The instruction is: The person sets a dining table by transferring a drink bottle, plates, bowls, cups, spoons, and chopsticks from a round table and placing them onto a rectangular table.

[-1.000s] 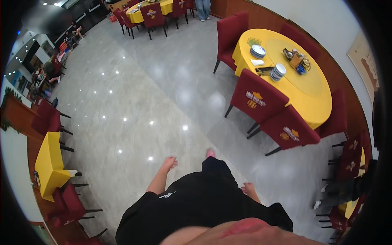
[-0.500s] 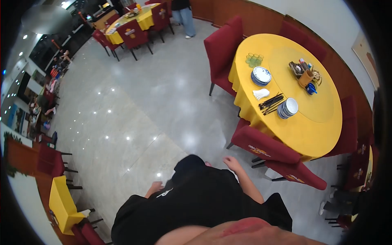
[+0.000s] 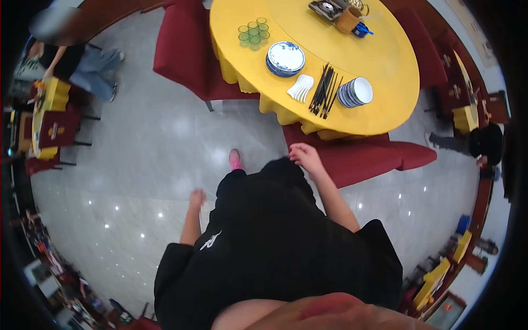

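Observation:
My right hand (image 3: pixel 306 157) hangs beside the near red chair, with nothing in it; its fingers are loosely bent and slightly apart. On the other side of my body, my left hand (image 3: pixel 197 198) is over the floor, its fingers smeared by motion. Ahead is a round table with a yellow cloth (image 3: pixel 385 60). Along its near side lie green glasses (image 3: pixel 254 34), a stack of blue-patterned plates (image 3: pixel 285 58), white spoons (image 3: pixel 301 88), dark chopsticks (image 3: pixel 324 92) and stacked bowls (image 3: pixel 355 92). Neither hand touches any of these.
One red chair (image 3: pixel 184 55) stands at the table's left, another (image 3: pixel 357 162) at its near edge. A brown container (image 3: pixel 348 20) and a blue item (image 3: pixel 361 29) sit on the turntable. A person in jeans (image 3: pixel 98 71) leans over another table at left; another person (image 3: pixel 484 144) is at right.
My view has swung to the right and the round table is nearer, now straight ahead. My right hand has come up beside the near chair. Both hands have moved with my walking.

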### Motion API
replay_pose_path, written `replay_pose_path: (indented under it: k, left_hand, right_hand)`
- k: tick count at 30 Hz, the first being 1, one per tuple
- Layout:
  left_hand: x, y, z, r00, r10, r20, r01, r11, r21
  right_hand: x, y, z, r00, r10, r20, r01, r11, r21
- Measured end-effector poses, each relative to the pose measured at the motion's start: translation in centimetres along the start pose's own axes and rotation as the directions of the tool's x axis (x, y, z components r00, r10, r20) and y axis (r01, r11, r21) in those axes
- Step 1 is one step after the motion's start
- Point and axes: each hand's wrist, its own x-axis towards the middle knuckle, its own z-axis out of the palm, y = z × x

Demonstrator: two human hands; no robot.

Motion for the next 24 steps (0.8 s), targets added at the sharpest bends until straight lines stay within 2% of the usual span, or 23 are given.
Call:
replay_pose_path:
  k: [1,2,3,4,6,8,9,10,11,14,16,17,18,19,21,24]
  left_hand:
    - [2.3,6.9,0.2,0.996,0.079,0.036,-0.081,0.994,0.068]
    - [3.0,14.5,1.1,0.986,0.133,0.104,-0.153,0.965,0.214]
    - [4.3,20.7,2.9,0.975,0.143,0.170,-0.170,0.974,0.153]
    - [5.5,26.9,5.1,0.960,0.138,0.244,-0.189,0.962,0.197]
    - [6.7,37.4,10.9,0.910,0.146,0.388,-0.234,0.953,0.190]
    - [5.7,46.4,17.8,0.859,0.263,0.439,-0.329,0.941,0.080]
    - [7.3,49.2,21.1,0.828,0.268,0.493,-0.329,0.944,0.040]
    - [8.3,51.8,24.3,0.854,0.242,0.461,-0.284,0.958,0.025]
    - [8.9,53.8,27.1,0.880,0.213,0.425,-0.239,0.971,0.008]
    - [10.9,57.4,32.7,0.916,0.105,0.387,-0.131,0.990,0.043]
    - [12.1,57.7,34.3,0.905,0.052,0.422,-0.088,0.994,0.068]
    - [12.4,58.0,35.0,0.887,0.034,0.461,-0.064,0.997,0.051]
    - [11.8,58.8,35.0,0.862,0.057,0.505,-0.052,0.998,-0.023]
    - [12.3,58.2,35.2,0.862,0.022,0.506,-0.022,1.000,-0.007]
    - [13.7,57.4,35.2,0.852,0.187,0.489,-0.148,0.982,-0.118]
    - [14.1,57.9,34.6,0.839,0.108,0.533,-0.066,0.993,-0.098]
  right_hand:
    - [1.0,-1.7,0.1,0.999,-0.007,-0.047,0.010,0.999,0.046]
    - [2.4,-2.7,-0.3,0.994,0.004,-0.109,0.006,0.996,0.087]
    - [3.5,-4.2,-0.3,0.980,0.011,-0.198,0.018,0.990,0.140]
    - [5.2,-5.8,-0.5,0.965,0.040,-0.261,0.006,0.985,0.172]
    - [10.1,-8.1,-1.4,0.932,0.013,-0.361,0.081,0.966,0.245]
    - [17.3,-9.8,-4.1,0.884,-0.155,-0.442,0.225,0.968,0.111]
    - [21.4,-10.7,-5.2,0.820,-0.306,-0.483,0.381,0.922,0.062]
    - [24.1,-13.4,-5.6,0.801,-0.250,-0.544,0.361,0.927,0.104]
    - [26.9,-15.6,-5.9,0.740,-0.297,-0.604,0.393,0.919,0.030]
    - [33.6,-17.9,-7.1,0.791,-0.225,-0.569,0.326,0.942,0.080]
    - [35.3,-17.3,-6.4,0.912,-0.165,-0.376,0.203,0.977,0.063]
    - [35.8,-17.3,-6.1,0.916,-0.130,-0.380,0.173,0.982,0.081]
    - [35.9,-17.5,-5.6,0.947,-0.058,-0.315,0.118,0.978,0.172]
    - [35.4,-17.7,-5.2,0.970,0.006,-0.243,0.059,0.965,0.256]
    - [35.8,-18.0,-4.4,0.961,0.038,-0.273,0.029,0.971,0.236]
    - [36.0,-18.0,-3.7,0.964,0.027,-0.264,0.051,0.957,0.285]
